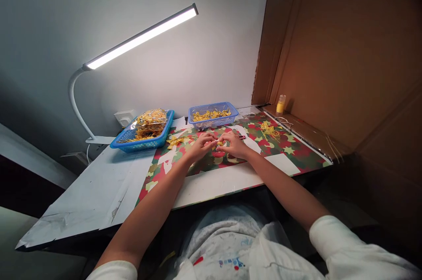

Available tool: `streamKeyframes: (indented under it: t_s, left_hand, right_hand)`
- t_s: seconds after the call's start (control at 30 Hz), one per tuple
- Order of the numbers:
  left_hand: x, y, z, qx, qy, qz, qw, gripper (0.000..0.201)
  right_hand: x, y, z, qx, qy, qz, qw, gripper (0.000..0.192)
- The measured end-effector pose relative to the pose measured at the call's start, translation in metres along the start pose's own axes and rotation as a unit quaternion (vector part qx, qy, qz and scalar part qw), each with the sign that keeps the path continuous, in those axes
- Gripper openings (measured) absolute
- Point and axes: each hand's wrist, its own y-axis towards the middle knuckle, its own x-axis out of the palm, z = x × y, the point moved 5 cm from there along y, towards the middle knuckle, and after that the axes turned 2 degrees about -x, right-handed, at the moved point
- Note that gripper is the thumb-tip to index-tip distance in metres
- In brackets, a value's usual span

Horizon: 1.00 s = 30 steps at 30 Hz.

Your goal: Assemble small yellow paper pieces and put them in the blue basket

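Observation:
My left hand [202, 146] and my right hand [233, 144] meet over the middle of the patterned table cover [207, 163]. Their fingers are closed around a small gold piece [220, 143], pinched between the fingertips; its exact kind is too small to make out. Just beyond my right hand lies a dark red handle [242, 137], partly hidden. Left of my left hand, gold pieces with thin stems [178, 141] rest on the cover. A tangle of gold thread or wire [270, 130] lies to the right.
A blue basket [140, 144] at the left holds gold pieces and a clear plastic bag. Behind my hands stands a lilac-blue basket [213, 121] of gold pieces. A lit lamp [141, 38] arches over the table. A small yellow-filled bottle [281, 104] stands near the cardboard wall [343, 51].

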Motion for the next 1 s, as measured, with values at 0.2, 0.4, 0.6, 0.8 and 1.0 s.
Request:
streamKeyframes:
  t_s: [0.2, 0.4, 0.6, 0.8, 1.0]
  left_hand:
    - [-0.012, 0.016, -0.013, -0.031, 0.124, 0.074, 0.989, 0.033]
    - [-0.060, 0.082, -0.038, -0.220, 0.186, 0.159, 0.944, 0.031]
    - [-0.084, 0.085, -0.052, -0.267, 0.209, 0.162, 0.927, 0.038]
    - [-0.081, 0.020, -0.051, -0.220, 0.264, 0.169, 0.924, 0.028]
    - [-0.046, -0.018, -0.054, -0.144, 0.299, 0.096, 0.938, 0.026]
  right_hand:
    - [-0.013, 0.000, 0.009, 0.049, -0.057, 0.159, 0.984, 0.019]
    - [-0.016, -0.002, 0.019, 0.098, -0.052, 0.209, 0.972, 0.009]
    - [-0.011, -0.002, 0.022, 0.100, -0.049, 0.197, 0.974, 0.009]
    - [-0.009, -0.002, 0.024, 0.128, -0.072, 0.182, 0.972, 0.008]
    - [-0.011, -0.004, 0.032, 0.143, -0.100, 0.201, 0.964, 0.009]
